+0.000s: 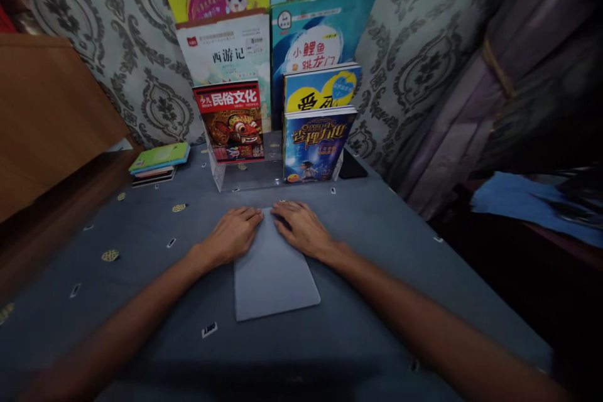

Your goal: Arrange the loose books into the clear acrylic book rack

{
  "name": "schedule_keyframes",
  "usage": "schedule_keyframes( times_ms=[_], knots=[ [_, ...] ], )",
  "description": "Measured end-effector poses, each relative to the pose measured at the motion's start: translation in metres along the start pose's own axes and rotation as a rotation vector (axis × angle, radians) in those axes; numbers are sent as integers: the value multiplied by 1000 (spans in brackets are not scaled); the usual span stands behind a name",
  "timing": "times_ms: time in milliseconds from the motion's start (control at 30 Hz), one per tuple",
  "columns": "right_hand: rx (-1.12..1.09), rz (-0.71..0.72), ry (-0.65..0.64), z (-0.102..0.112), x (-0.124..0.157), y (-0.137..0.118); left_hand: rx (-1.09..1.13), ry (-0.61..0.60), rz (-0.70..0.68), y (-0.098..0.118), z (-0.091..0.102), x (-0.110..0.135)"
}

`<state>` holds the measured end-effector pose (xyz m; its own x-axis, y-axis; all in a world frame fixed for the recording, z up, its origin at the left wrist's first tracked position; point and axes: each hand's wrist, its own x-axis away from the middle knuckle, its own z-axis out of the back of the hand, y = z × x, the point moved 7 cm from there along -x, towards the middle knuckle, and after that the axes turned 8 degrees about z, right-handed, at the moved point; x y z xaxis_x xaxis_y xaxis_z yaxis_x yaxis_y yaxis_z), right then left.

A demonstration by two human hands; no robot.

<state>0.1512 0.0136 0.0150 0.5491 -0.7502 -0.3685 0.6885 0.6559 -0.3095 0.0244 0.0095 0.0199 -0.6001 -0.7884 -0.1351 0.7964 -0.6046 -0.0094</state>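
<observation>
Smooth pale-grey booklet, rounded corner — flat on printed blue-grey tablecloth, before the clear acrylic book stand. Left hand and right hand palm-down on its far end, fingers loosely bent (unclenched, just resting) — forearms angled inward.

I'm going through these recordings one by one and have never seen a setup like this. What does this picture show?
There is no machine here: a person works with two bare hands. The single picture comes from a camera worn on the head, looking forward and down. The surface is a table with a dark patterned cloth. A pale, plain booklet lies on it, with the left hand and right hand resting at its far end; whether the fingers grip its edge is unclear. Beyond stands a clear rack of upright books, with a small pile of books to its left.
</observation>
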Motion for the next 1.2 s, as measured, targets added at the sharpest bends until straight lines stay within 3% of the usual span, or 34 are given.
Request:
schedule_keyframes(
  times_ms=[100, 233, 433, 600, 733, 1033, 1200],
  knots=[
    [-33, -5, 26, 1, -1, 3, 11, -1, 13, 5, 2, -10],
    [-69, -57, 52, 4, -1, 13, 82, 96, 29, 8, -4, -17],
    [-113, -112, 97, 4, -2, 28, 261, 160, -96, 5, -12, -13],
    [-130, -118, 139, 5, 0, 32, 276, 123, -165, 9, -12, -13],
    [-97, -116, 91, 6, -1, 28, 270, 87, -163, 8, -13, -14],
    [50, -25, 2, 8, -1, 9, 274, -143, -191, -4, -19, 3],
    [-7, -22, 22, 5, 0, 8, 265, -167, -162, -9, -21, 0]
  ],
)
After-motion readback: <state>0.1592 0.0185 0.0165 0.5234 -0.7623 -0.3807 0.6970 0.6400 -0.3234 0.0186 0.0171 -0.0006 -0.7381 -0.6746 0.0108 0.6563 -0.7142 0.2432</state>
